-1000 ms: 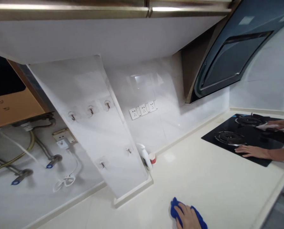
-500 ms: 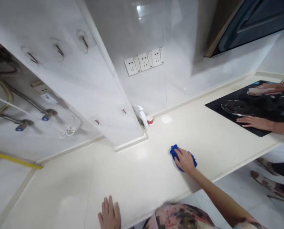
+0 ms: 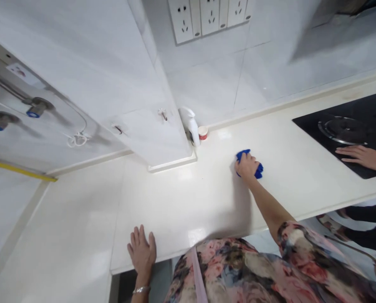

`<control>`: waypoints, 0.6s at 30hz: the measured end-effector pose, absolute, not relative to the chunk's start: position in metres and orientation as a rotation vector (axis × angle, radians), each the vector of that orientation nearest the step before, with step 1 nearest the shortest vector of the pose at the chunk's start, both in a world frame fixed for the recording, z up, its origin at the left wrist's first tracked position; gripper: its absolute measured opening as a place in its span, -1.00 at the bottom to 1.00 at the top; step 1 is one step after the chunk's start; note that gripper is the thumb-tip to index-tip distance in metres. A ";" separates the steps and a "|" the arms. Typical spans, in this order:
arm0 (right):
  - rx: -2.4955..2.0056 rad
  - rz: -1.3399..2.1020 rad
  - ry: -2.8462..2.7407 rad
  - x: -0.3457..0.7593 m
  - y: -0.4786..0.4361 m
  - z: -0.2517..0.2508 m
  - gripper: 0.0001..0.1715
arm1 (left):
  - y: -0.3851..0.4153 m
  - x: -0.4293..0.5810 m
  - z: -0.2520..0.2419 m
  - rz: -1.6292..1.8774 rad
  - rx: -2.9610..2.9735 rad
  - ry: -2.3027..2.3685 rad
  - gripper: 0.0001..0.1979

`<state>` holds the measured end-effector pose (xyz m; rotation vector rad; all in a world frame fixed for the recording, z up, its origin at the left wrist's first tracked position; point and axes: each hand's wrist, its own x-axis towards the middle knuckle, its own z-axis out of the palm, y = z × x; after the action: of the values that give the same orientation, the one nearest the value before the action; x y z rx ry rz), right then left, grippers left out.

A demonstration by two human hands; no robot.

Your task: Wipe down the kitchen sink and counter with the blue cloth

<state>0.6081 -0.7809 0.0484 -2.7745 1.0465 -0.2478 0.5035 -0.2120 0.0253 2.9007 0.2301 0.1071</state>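
My right hand (image 3: 247, 166) is closed on a bunched blue cloth (image 3: 259, 171) and presses it onto the white countertop (image 3: 175, 202), to the right of the wall pillar. Parts of the cloth stick out above the fingers and on the right side. My left hand (image 3: 142, 249) lies flat near the counter's front edge with its fingers spread and nothing in it. A bracelet circles the left wrist.
A white spray bottle (image 3: 193, 128) and a small red-and-white tub (image 3: 203, 132) stand beside the pillar (image 3: 112, 84). At the right, another person's hand (image 3: 364, 157) rests on the black cooktop (image 3: 314, 122). Sockets (image 3: 210, 17) are on the wall.
My right hand has moved the blue cloth farther back on the counter, toward the wall. The view has tilted down, and the other person's second hand is out of view.
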 end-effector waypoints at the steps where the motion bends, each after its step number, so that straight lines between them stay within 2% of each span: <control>1: -2.804 -0.211 0.953 0.621 -0.760 0.051 -0.42 | -0.213 0.503 0.026 0.094 2.897 0.241 -0.23; 5: -2.876 0.004 0.425 0.645 -0.647 0.055 -0.25 | -0.216 0.503 0.029 0.084 2.875 0.253 -0.24; 9: -2.777 0.099 -0.216 0.612 -0.531 0.053 -0.17 | -0.215 0.502 0.026 0.111 2.855 0.244 -0.26; 10: -2.703 0.096 -0.359 0.601 -0.510 0.051 -0.19 | -0.215 0.502 0.025 0.117 2.849 0.239 -0.26; 12: -2.463 0.096 -0.547 0.584 -0.484 0.048 -0.35 | -0.214 0.502 0.024 0.136 2.839 0.235 -0.27; 14: -2.161 0.072 -0.456 0.575 -0.485 0.048 -0.57 | -0.215 0.502 0.025 0.159 2.828 0.236 -0.29; 15: -2.033 0.044 -0.337 0.573 -0.496 0.050 -0.61 | -0.216 0.501 0.025 0.171 2.822 0.234 -0.30; 16: -1.917 -0.013 -0.135 0.571 -0.515 0.052 -0.59 | -0.217 0.500 0.026 0.180 2.816 0.227 -0.31; 18: -1.887 -0.141 0.167 0.564 -0.571 0.056 -0.37 | -0.221 0.498 0.028 0.190 2.804 0.203 -0.33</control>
<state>0.5640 -0.5706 0.0557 -1.8868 0.1673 -0.1406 0.4979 -0.2205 0.0275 2.8038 0.2033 0.1902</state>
